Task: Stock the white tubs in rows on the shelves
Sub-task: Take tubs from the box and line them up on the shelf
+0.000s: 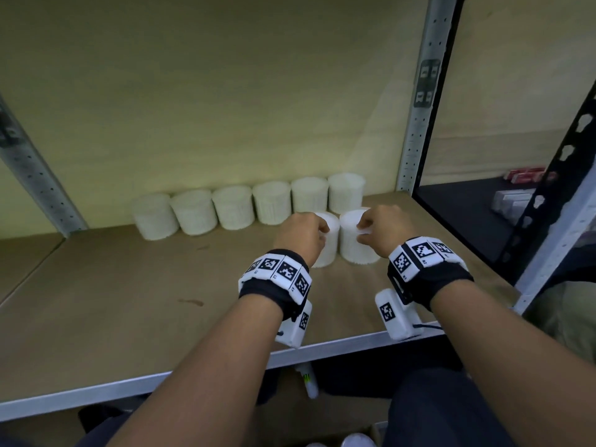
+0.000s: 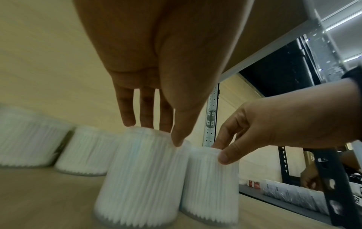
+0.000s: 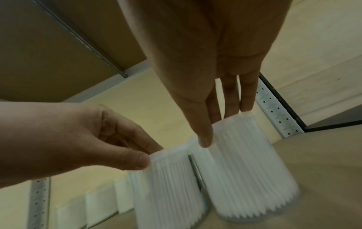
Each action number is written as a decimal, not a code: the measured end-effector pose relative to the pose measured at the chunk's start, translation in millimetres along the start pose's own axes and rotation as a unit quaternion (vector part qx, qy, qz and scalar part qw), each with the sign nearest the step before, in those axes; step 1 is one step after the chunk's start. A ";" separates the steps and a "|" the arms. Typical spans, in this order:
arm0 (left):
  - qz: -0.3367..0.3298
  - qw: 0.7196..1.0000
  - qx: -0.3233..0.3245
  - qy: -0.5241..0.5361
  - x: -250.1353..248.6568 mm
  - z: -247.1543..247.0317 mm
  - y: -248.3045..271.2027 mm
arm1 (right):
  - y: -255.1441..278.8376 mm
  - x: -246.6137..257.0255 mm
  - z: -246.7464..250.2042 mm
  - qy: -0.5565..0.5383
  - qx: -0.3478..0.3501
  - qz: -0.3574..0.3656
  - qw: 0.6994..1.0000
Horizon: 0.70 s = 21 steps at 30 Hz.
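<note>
Shelf [image 1: 96,301]: left half and front strip bare board, room to slide tubs there. Back row of tubs [image 1: 235,206] sits six wide along the back wall, starting left of centre and ending just short of the right post [image 1: 416,124]. Two more tubs stand in front of that row's right end, just beside each other, near the shelf's right edge.

Left hand [image 1: 300,235] pinches the rim of the left front tub [image 2: 141,173], thumb on the near side, fingers on the far side. Right hand [image 1: 385,229] pinches the right front tub [image 3: 248,167] the same way.

Wrist views show both front tubs upright, bases on the board, with a narrow gap between them low down; head view hides this behind the hands. Only the head view shows the whole back row. Left wrist view shows small boxes [image 2: 252,184] on the neighbouring dark shelf.
</note>
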<state>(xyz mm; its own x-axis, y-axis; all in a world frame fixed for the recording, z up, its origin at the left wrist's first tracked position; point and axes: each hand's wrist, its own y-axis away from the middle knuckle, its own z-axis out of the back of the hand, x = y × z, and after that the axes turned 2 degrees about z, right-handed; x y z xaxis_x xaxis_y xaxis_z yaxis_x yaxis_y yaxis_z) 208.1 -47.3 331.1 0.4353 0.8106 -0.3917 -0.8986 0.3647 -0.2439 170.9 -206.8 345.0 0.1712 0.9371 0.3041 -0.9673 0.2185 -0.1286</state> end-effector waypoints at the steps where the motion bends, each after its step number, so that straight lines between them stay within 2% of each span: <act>1: -0.001 1.000 -0.002 -0.005 -1.3 -2.1 -5.6 | -5.0 -1.5 0.6 0.005 -0.003 0.001 1.000; 7: 0.000 1.000 0.006 -0.013 -0.4 -14.6 -35.7 | -35.0 -10.5 1.0 0.023 0.003 -0.006 1.000; 12: -0.009 1.000 -0.014 -0.021 3.7 -22.1 -55.5 | -55.7 -16.0 -3.7 0.022 0.002 -0.001 1.000; 21: -0.017 0.999 -0.029 -0.014 8.6 -28.6 -70.1 | -76.3 -20.2 -12.6 0.027 -0.023 0.014 0.999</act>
<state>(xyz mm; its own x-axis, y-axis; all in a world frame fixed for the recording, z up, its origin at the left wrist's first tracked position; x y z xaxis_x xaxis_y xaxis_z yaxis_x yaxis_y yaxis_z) 276.4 -79.0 319.4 0.4632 0.8109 -0.3576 -0.8783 0.3662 -0.3073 243.6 -238.9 336.7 0.1547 0.9561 0.2488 -0.9627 0.2025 -0.1796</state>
